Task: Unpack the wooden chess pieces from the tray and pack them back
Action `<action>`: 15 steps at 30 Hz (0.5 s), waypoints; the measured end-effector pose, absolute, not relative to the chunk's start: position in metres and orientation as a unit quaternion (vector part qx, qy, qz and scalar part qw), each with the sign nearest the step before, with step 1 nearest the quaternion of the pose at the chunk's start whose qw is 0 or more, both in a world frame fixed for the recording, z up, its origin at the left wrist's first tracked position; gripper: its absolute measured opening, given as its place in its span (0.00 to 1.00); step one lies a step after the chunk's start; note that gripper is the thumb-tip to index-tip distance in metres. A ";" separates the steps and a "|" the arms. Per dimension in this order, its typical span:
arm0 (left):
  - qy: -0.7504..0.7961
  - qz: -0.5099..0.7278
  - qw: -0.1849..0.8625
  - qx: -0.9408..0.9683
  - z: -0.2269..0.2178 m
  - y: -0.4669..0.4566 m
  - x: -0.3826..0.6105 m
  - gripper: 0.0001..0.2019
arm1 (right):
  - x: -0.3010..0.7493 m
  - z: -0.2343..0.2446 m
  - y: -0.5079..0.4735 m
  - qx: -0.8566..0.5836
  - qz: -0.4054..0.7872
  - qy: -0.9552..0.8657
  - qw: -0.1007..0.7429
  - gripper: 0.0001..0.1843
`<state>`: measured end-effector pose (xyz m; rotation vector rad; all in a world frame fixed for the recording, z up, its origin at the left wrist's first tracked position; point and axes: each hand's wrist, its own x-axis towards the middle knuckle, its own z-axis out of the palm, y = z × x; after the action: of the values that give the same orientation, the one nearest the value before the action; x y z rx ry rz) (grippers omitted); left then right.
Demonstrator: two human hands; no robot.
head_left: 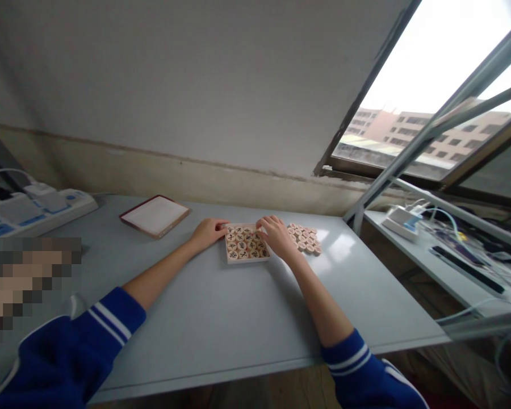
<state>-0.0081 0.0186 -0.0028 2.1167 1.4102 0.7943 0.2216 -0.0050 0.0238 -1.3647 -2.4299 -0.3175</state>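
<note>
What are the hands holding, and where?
Left hand rests against the tray's left edge; right hand touches pieces inside. A real grip cannot be told.

Both my arms stretch forward, forearms bare, my left grip (208,233) resting palm down with fingers loose, my right grip (276,236) bent with fingertips pointing down.

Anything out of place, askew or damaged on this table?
Nothing looks damaged. A cluster of round wooden pieces lies loose on the table right of the wooden box, beside the right hand. The red-rimmed tray lies apart to the left, turned askew to the table edge. The left hand rests at the box's left edge.
</note>
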 end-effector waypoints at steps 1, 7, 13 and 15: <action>0.513 0.290 0.236 0.773 -0.003 0.019 -0.008 0.18 | 0.221 0.023 -0.005 -0.479 -0.104 -0.856 0.166 0.05; 0.509 0.287 0.228 0.778 -0.004 0.020 -0.008 0.19 | 0.224 0.020 -0.003 -0.518 -0.079 -0.819 0.234 0.09; 0.518 0.277 0.225 0.777 -0.002 0.019 -0.007 0.19 | 0.247 0.011 0.007 -0.623 -0.034 -0.740 0.251 0.14; 0.520 0.276 0.226 0.776 -0.002 0.019 -0.008 0.19 | 0.252 0.007 0.007 -0.633 -0.053 -0.741 0.218 0.11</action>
<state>-0.0075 0.0190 -0.0017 2.1395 1.4338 0.7618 0.2525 0.0072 0.0074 -1.7525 -2.0523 -0.1456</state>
